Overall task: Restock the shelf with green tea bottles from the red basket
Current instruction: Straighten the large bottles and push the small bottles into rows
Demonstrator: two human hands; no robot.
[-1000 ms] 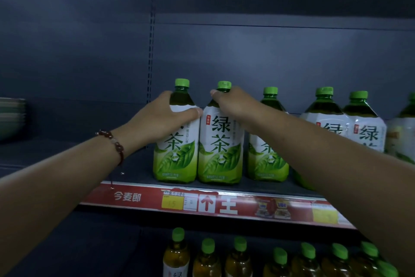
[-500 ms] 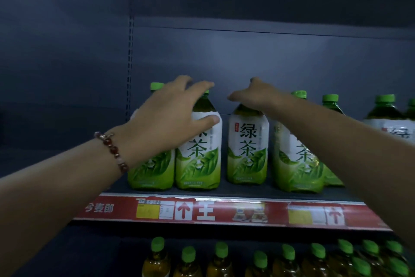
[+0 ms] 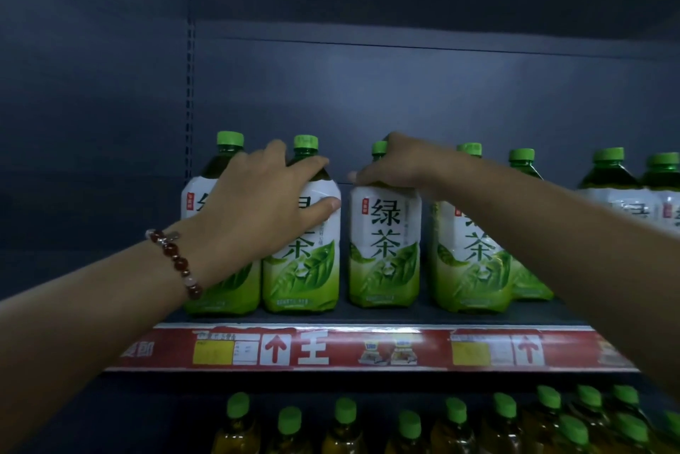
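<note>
Nearest, two bare forearms reach up from the lower corners toward the shelf (image 3: 368,319). A beaded bracelet (image 3: 176,262) circles the left wrist. The shelf's front edge carries a red price strip (image 3: 368,348) with yellow tags and arrow marks.

On the shelf stand green tea bottles, all upright: green caps, dark green shoulders, white labels with large green characters, and a leaf picture fading to light green at the base. Seven are in view. Four form the front row at left and centre, a fifth (image 3: 522,174) stands behind the fourth, and two more stand well apart at the right edge, partly cut off.

The left hand (image 3: 265,207) lies against the first bottle (image 3: 220,218) and the second bottle (image 3: 301,255), which touch each other. Its fingers are spread wide and fairly straight across the second bottle's shoulder and label; thumb and fingertips touch it without closing round it.

The right hand (image 3: 397,166) covers the third bottle (image 3: 384,247) at its neck and shoulder, fingers curled over it and hiding most of the cap. A narrow gap separates this bottle from the second. The fourth bottle (image 3: 471,255) stands just beside it, partly behind the right forearm.

Below, a lower shelf holds many smaller amber bottles (image 3: 346,428) with green caps; their number cannot be counted.
</note>
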